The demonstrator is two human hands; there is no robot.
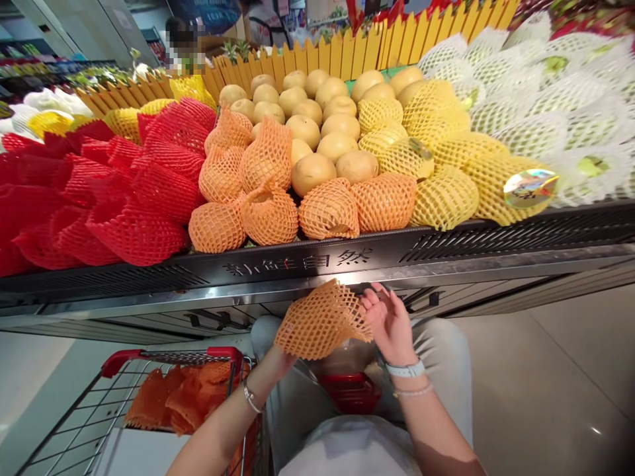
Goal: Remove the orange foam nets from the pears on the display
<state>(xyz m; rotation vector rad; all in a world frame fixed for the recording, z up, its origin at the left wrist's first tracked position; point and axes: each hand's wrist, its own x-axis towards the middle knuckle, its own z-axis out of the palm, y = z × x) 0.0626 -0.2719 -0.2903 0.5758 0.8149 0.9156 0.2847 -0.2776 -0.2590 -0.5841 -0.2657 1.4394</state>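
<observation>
An orange foam fruit net [320, 320] is drawn over my left hand [288, 354], covering the fingers, so their exact pose is hidden. The net's frayed, open end points right, toward my right hand [385, 320]. That hand is raised beside the net's edge with fingers apart and a little bent; whether a fingertip touches the mesh I cannot tell. Just beyond both hands, round yellow-brown fruits [313, 173] are piled on the display, some of them bare. Several in the front and left rows wear orange foam nets [268, 211] like the one on my hand.
Red-netted fruits [136, 225] lie left; yellow-netted [446, 198] and white-netted ones [530, 139] lie right. A black display edge [302, 261] runs in front. At lower left, a wire cart [64, 423] holds more orange nets [178, 396]. A yellow picket fence [317, 64] stands behind.
</observation>
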